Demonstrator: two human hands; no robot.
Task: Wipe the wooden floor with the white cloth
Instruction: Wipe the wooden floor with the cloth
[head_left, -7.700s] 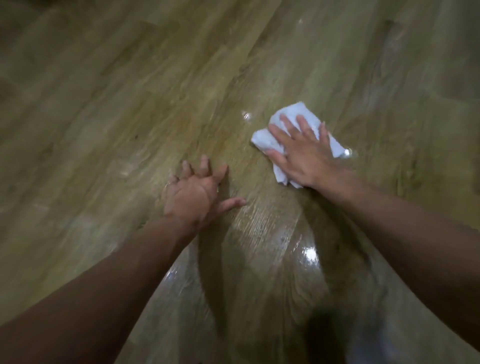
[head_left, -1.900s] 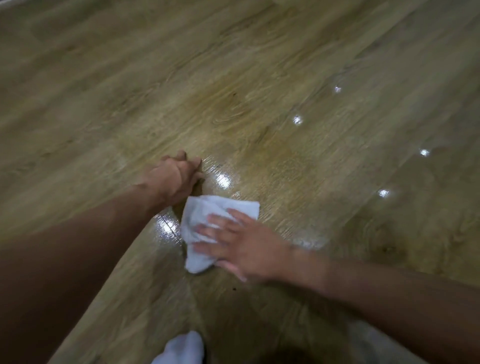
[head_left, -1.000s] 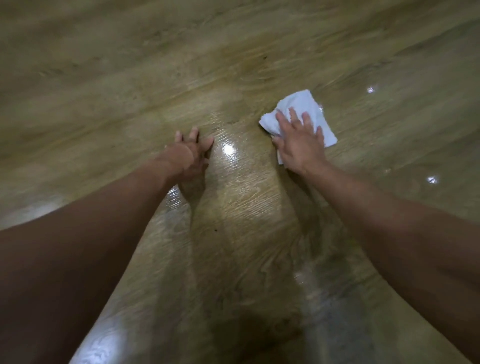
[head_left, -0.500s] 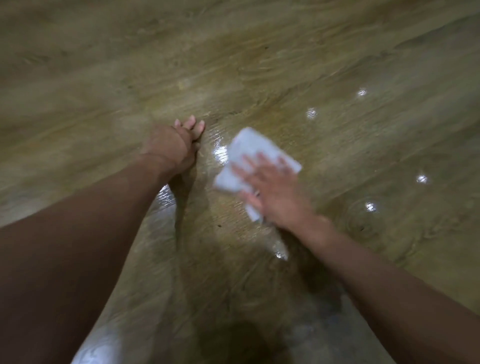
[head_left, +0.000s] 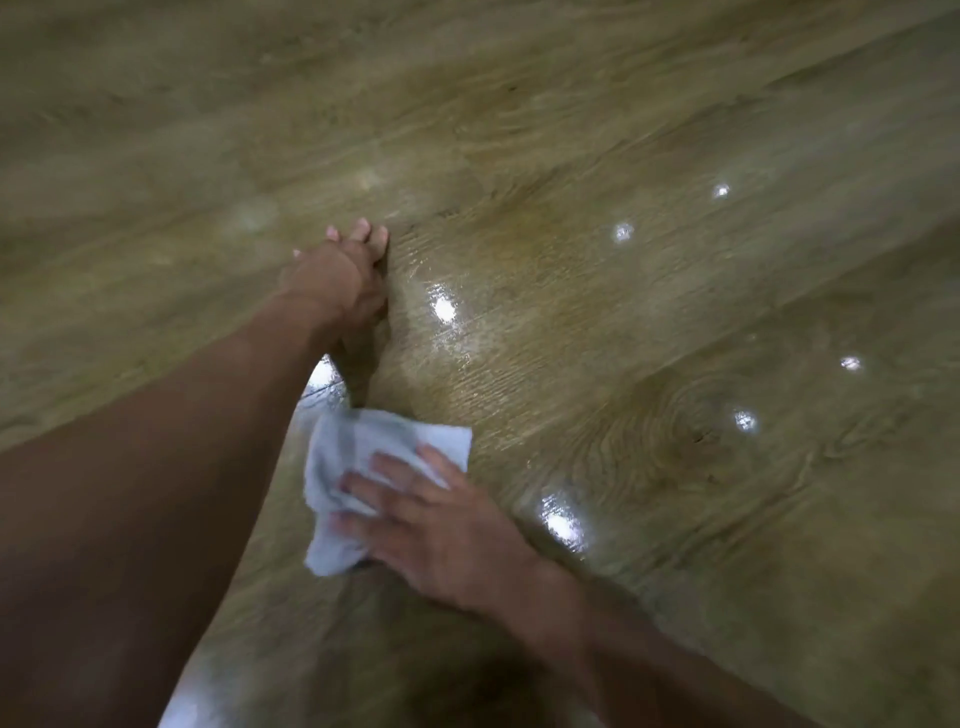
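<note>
The wooden floor (head_left: 649, 322) fills everything I can see. Its planks run slantwise from near left to far right and shine with wet glints, and none of its edges or corners shows. My left hand (head_left: 337, 280) is planted on the boards ahead of me as a prop, fingers stretched forward, holding nothing. My right hand (head_left: 447, 535) lies flat on the white cloth (head_left: 358, 441), its fingers (head_left: 384, 491) spread and straight. It is pressing the cloth, not gripping it.

The cloth sits on the floor just nearer me than the left hand, beside my left forearm and apart from that hand.

I judge I am in mid-stroke. To do it well I should keep the palm's weight even so the whole cloth stays in contact. I should overlap each pass with the one before and follow the grain of the planks. The loose corner must not fold under.

The cloth is a rumpled, folded rectangle. Its long axis seems to run from its near end by my palm to its far edge, roughly away from me and across my fingers. My hand covers part of it, so I cannot be sure.
</note>
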